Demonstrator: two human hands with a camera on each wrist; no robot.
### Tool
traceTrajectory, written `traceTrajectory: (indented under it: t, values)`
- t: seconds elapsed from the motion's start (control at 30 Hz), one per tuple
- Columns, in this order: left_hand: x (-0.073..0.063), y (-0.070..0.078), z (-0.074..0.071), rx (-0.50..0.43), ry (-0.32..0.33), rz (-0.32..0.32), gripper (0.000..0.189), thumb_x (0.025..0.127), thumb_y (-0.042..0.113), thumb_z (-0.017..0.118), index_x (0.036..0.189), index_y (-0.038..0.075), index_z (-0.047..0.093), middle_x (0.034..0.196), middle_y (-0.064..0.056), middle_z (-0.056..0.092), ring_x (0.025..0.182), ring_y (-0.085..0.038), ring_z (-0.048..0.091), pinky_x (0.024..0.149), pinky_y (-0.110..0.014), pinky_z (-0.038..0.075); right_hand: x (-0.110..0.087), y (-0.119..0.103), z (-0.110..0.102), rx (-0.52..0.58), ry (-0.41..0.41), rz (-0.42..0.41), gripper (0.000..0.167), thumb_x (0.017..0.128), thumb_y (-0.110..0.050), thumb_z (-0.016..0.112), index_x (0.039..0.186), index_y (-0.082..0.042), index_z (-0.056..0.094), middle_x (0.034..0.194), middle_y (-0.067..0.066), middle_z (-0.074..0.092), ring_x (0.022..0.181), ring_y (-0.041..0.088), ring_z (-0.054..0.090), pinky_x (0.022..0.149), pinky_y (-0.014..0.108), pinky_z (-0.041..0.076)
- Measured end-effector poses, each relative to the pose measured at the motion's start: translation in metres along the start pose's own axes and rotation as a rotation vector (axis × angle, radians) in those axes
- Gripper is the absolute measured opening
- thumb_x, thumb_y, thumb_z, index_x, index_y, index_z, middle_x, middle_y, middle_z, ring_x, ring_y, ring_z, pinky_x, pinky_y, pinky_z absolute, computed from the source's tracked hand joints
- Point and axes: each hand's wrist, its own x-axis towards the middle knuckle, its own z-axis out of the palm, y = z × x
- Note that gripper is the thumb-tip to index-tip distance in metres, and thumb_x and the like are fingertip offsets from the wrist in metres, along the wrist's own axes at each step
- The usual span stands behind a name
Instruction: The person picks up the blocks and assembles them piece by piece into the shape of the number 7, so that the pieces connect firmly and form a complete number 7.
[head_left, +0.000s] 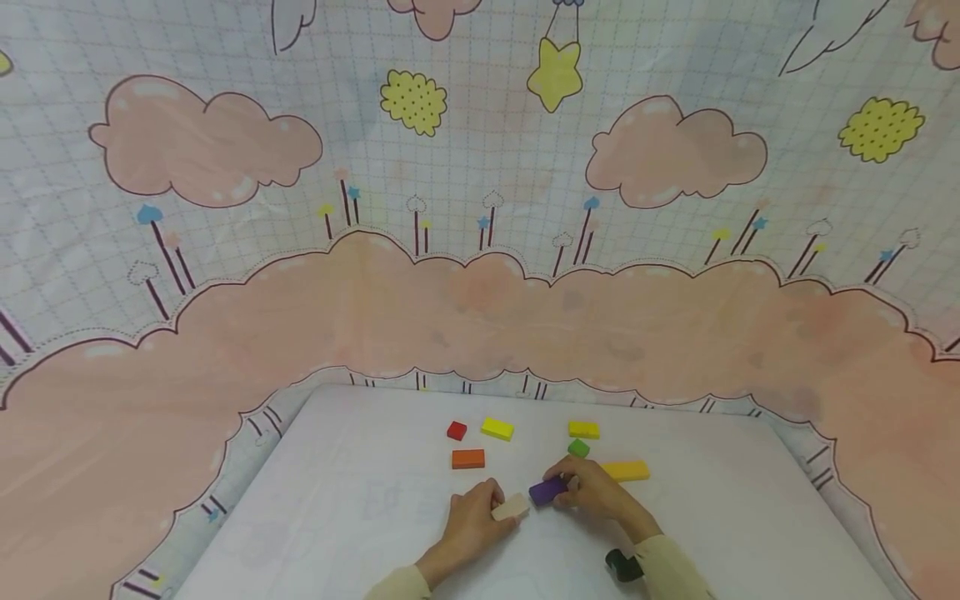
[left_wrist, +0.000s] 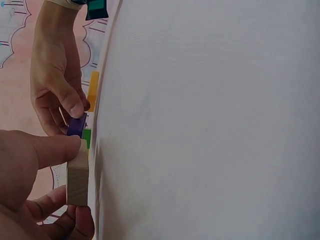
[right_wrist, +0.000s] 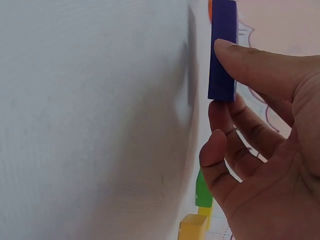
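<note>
In the head view my left hand pinches a plain wooden block. The left wrist view shows the thumb at one end of this wooden block and curled fingers at the other. My right hand holds a purple block of similar oblong shape. Seen from the right wrist, the thumb lies across the purple block and fingertips touch its lower end. The two blocks face each other end to end, a small gap between them in the head view. Whether either touches the table is unclear.
Behind the hands on the white table lie a red block, an orange block, two yellow blocks, a green block and a long amber block. A dark green object is by the right sleeve.
</note>
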Motion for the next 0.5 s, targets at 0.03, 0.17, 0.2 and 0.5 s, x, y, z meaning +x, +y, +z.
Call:
traceTrajectory:
  t: [0.03, 0.17, 0.2, 0.5]
  values:
    - [0.0003, -0.0002, 0.0006, 0.002, -0.003, 0.000, 0.033, 0.079, 0.030, 0.081, 0.090, 0.015, 0.054, 0.077, 0.007, 0.052, 0.070, -0.008, 0.046, 0.073, -0.034, 0.025, 0.0005, 0.0002, 0.0007, 0.000, -0.002, -0.002, 0.031, 0.082, -0.008, 0.076, 0.110, -0.019, 0.071, 0.107, -0.003, 0.065, 0.095, 0.015, 0.057, 0.080, 0.029, 0.049]
    - [0.0008, -0.0003, 0.0025, 0.011, 0.001, 0.007, 0.033, 0.078, 0.030, 0.082, 0.088, 0.016, 0.054, 0.076, 0.008, 0.051, 0.068, -0.007, 0.044, 0.072, -0.033, 0.024, 0.0016, -0.0001, 0.0026, 0.001, -0.012, 0.002, 0.032, 0.082, -0.008, 0.076, 0.111, -0.020, 0.070, 0.107, -0.004, 0.065, 0.097, 0.015, 0.056, 0.085, 0.034, 0.050]
    - [0.0008, 0.0000, 0.0025, 0.011, 0.006, 0.013, 0.033, 0.078, 0.030, 0.082, 0.088, 0.015, 0.055, 0.076, 0.007, 0.051, 0.068, -0.007, 0.044, 0.071, -0.033, 0.024, 0.0018, 0.0000, 0.0032, -0.005, -0.013, -0.004, 0.032, 0.082, -0.008, 0.076, 0.112, -0.020, 0.070, 0.107, -0.004, 0.065, 0.097, 0.015, 0.056, 0.085, 0.035, 0.050]
    - [-0.0019, 0.0010, 0.0032, 0.029, 0.020, 0.045, 0.033, 0.077, 0.030, 0.082, 0.088, 0.014, 0.056, 0.076, 0.007, 0.052, 0.068, -0.005, 0.042, 0.071, -0.030, 0.025, 0.0029, 0.0011, 0.0082, -0.016, -0.019, 0.026, 0.033, 0.082, -0.006, 0.076, 0.111, -0.021, 0.070, 0.105, -0.005, 0.065, 0.096, 0.015, 0.056, 0.088, 0.040, 0.050]
